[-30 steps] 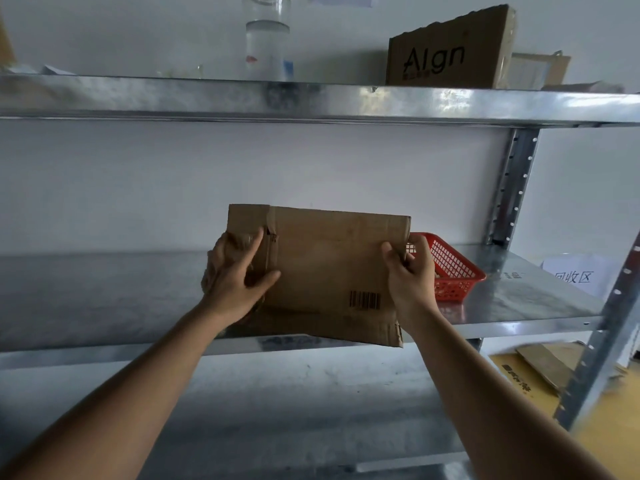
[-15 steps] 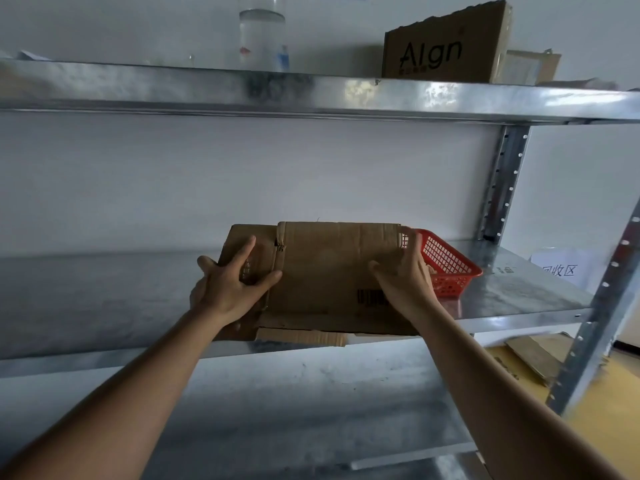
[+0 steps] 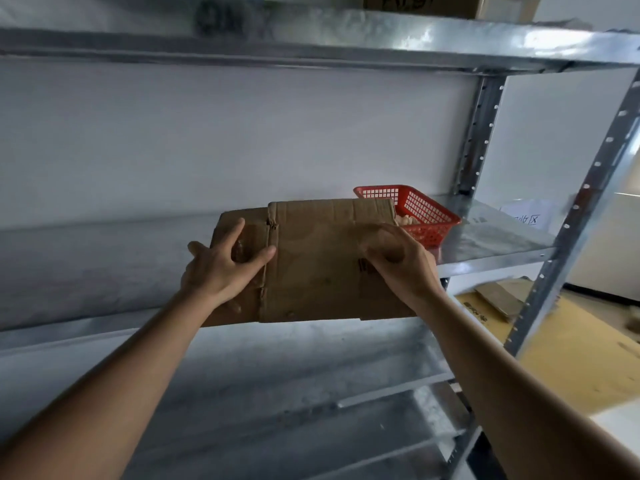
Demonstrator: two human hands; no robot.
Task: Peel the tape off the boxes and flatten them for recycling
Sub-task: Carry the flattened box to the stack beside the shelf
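Note:
A flattened brown cardboard box (image 3: 311,271) lies on the middle metal shelf (image 3: 491,244), its near edge sticking out over the shelf's front. My left hand (image 3: 221,271) presses on the box's left flap with fingers spread and straight. My right hand (image 3: 405,268) rests on the right part of the box, slightly blurred, its fingers bent down onto the cardboard and gripping nothing. I can make out no tape on the box.
A red plastic basket (image 3: 426,216) stands on the shelf right behind the box. Above runs the top shelf (image 3: 346,32) with another cardboard box (image 3: 433,3). A slanted steel post (image 3: 568,220) stands at right. Flat cardboard pieces (image 3: 502,299) lie on the floor beyond.
The box was held upright in both hands; it has been tipped away and laid flat on the shelf. Both hands now lie on top of it.

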